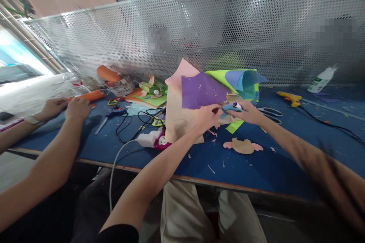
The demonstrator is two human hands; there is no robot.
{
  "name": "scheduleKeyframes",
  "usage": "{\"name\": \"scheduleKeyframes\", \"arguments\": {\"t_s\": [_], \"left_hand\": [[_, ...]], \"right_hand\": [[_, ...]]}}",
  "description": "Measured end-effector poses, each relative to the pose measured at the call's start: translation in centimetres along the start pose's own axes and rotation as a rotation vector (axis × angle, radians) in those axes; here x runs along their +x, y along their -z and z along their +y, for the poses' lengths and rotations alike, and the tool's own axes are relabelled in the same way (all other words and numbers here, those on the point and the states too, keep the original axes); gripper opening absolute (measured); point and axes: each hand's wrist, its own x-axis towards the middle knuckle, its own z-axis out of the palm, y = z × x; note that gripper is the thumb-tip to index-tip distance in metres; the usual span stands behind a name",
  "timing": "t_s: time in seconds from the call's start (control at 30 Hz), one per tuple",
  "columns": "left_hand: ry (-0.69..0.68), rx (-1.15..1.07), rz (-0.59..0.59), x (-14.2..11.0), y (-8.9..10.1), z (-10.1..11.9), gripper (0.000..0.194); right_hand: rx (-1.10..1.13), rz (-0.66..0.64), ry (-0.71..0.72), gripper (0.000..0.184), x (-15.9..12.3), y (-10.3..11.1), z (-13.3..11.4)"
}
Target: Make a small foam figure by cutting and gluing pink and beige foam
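My left hand pinches the left edge of a small blue sheet piece, paper or thin foam. On the other side my right hand grips the same piece. A white stick with a dark blue end, like a marker, shows at the right fingers. Just below lies a tan cut-out with pink side pieces, flat on the blue table. Behind my hands are a purple sheet, a large tan sheet and a rolled blue sheet. Scissors lie right of my right hand.
To the left, a co-worker's hands hold an orange roll. A blue glue gun, black cables and a power strip lie between us. A yellow glue gun and white bottle are right. A perforated metal panel stands behind.
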Motion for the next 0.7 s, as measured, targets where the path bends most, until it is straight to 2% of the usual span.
{"name": "scheduleKeyframes", "arguments": {"t_s": [0.07,0.2,0.27,0.37,0.47,0.57,0.7], "left_hand": [[0.027,0.038,0.004,0.1,-0.1,0.0,0.023],[0.059,-0.024,-0.012,0.2,-0.1,-0.5,0.024],[0.075,-0.040,-0.004,0.1,-0.2,-0.7,0.027],[0.056,-0.048,-0.007,0.0,-0.4,-0.7,0.033],[-0.028,-0.044,-0.049,0.0,-0.7,-0.4,0.036],[-0.066,-0.009,-0.100,0.0,-0.9,-0.4,0.037],[-0.010,-0.044,-0.033,0.1,-0.7,-0.7,0.038]], "right_hand": [[0.014,0.028,0.004,0.039,0.2,0.1,0.8],[0.047,0.150,-0.041,0.039,0.6,0.6,2.7],[0.053,0.161,-0.049,0.036,0.6,0.8,3.2],[0.069,0.083,-0.052,0.030,0.6,1.0,3.1],[0.090,-0.012,-0.051,0.027,0.5,0.6,2.2],[0.103,-0.044,-0.063,0.029,0.7,0.3,1.1],[0.111,-0.048,-0.090,0.034,1.2,1.2,0.7]]}}
